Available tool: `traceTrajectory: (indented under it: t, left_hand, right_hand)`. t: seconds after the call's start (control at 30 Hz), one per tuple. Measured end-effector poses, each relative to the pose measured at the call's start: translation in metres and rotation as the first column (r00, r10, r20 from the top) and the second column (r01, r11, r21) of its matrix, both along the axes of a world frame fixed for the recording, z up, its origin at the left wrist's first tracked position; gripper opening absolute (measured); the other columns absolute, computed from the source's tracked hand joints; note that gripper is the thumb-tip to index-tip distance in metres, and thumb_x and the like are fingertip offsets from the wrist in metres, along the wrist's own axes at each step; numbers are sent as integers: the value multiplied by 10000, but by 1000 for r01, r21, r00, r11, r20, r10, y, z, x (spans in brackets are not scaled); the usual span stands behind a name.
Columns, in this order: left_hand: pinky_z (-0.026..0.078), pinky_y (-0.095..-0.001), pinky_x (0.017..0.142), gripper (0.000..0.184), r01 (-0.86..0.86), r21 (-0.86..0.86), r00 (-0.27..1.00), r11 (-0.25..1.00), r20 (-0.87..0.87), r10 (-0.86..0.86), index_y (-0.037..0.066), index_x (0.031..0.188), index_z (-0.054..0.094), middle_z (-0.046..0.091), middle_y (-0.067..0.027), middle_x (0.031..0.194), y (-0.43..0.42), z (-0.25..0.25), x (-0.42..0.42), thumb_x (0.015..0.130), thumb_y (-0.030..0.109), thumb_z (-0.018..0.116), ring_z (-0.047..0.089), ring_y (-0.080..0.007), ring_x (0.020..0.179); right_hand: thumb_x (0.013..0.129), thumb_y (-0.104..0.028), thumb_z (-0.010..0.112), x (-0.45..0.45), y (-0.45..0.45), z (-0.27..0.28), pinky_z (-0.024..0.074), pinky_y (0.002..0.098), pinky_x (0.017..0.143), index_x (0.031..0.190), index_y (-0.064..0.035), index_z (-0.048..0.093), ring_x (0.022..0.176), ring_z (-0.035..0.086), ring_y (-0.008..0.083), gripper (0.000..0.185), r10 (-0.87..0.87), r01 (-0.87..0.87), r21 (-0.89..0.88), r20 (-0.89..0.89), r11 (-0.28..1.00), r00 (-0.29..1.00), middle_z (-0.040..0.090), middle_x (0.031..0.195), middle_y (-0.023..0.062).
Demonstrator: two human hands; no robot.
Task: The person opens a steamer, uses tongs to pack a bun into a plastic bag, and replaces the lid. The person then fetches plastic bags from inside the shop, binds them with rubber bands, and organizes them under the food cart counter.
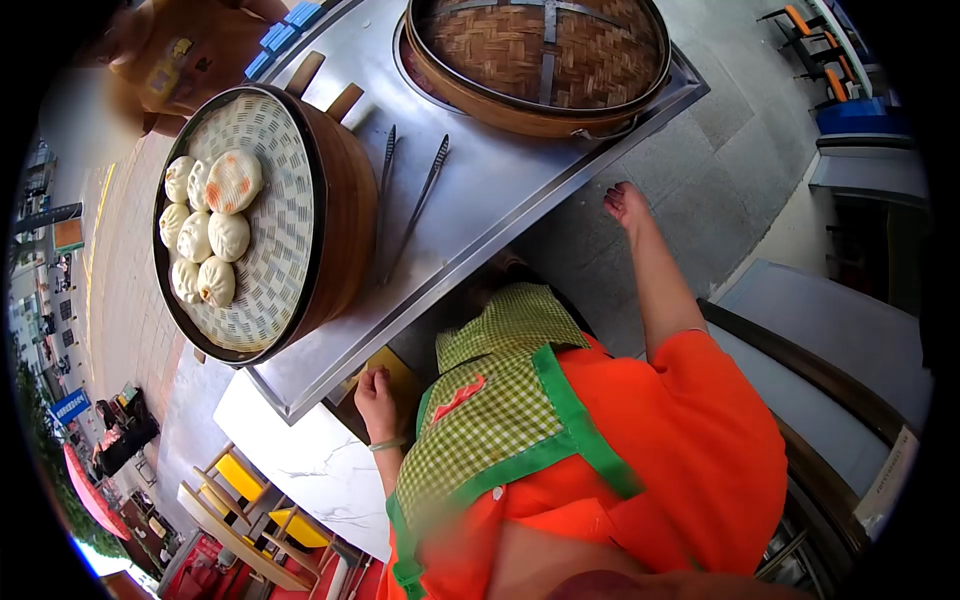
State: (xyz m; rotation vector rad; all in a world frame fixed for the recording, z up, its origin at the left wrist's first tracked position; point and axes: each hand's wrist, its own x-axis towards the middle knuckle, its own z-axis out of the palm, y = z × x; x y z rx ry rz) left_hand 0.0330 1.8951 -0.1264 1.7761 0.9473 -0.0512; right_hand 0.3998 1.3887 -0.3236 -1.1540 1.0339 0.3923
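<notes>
Held left hand point(375, 405) curled — low, near the edge of the metal table point(480, 185), with a pale band point(388, 444) around the wrist. Could not tell whether together or apart at the fingertips. Held right hand point(627, 204) out past the table edge, above the paved floor point(705, 130), with fingers loosely bent and apart from the palm. Wore a checked apron point(500, 400) over an orange top point(690, 430). Found metal tongs point(428, 183) on the table, well apart from both hands, with tips spread, just beside a round wooden steamer point(347, 220). Counted eight white buns point(194, 237) grouped at the left of its patterned liner point(268, 195) — including one larger and orange-marked. Located a second steamer point(530, 120) farther right, under a woven lid point(500, 55). Noted blue packs point(283, 40) at the far edge, near another person point(175, 65), and brick paving point(115, 250) beyond.
</notes>
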Motion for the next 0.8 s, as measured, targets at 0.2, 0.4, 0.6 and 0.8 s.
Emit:
traceTrajectory:
  t: [0.2,0.4,0.6,0.8]
  left_hand:
    - [471,-253,722,177,79,98,995,992,-68,-72,-39,977,642,659,-55,854,-3,-11,-12,936,109,553,587,-110,768]
    - [477,-282,747,211,119,73,989,990,-95,-112,-52,991,638,670,-81,866,-9,-25,-12,928,131,551,607,-144,786]
    - [493,-356,677,193,366,262,918,893,-256,-301,-36,918,649,656,-186,772,-58,27,59,890,123,542,647,-276,730]
    - [497,-387,707,200,365,207,903,908,-316,-291,2,977,654,663,-193,863,-91,37,105,888,159,569,645,-337,799]
  right_hand:
    - [865,-252,528,3,-28,-3,500,437,866,1182,-23,524,967,571,266,391,-51,49,-109,-19,993,999,586,1169,136]
    - [887,-275,518,47,-50,-8,505,425,835,1187,-29,533,928,561,263,388,-112,110,-206,-2,972,994,584,1156,132]
    - [963,-296,455,130,-78,-67,454,438,931,1328,-66,485,1108,531,290,432,-276,284,-48,129,958,953,540,1289,108]
    - [964,-307,454,168,-76,-77,431,387,966,1330,-15,473,1206,493,275,468,-207,183,100,371,978,905,517,1328,104]
